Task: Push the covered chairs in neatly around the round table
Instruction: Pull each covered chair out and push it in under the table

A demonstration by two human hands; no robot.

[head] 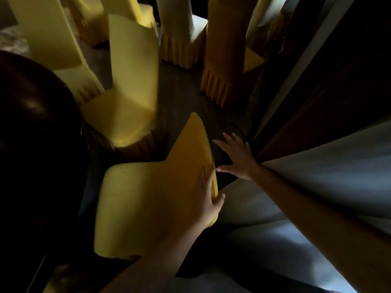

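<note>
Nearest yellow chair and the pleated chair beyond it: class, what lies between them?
Only bare dark floor separates the nearest chair from the pleated chair, per the head view.

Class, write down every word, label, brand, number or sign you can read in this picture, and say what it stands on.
None can be read. The yellow cover of the nearest chair, held by the left hand, is plain; so are the other covered chairs and the pale cloth on the right. The picture is dim.
</note>
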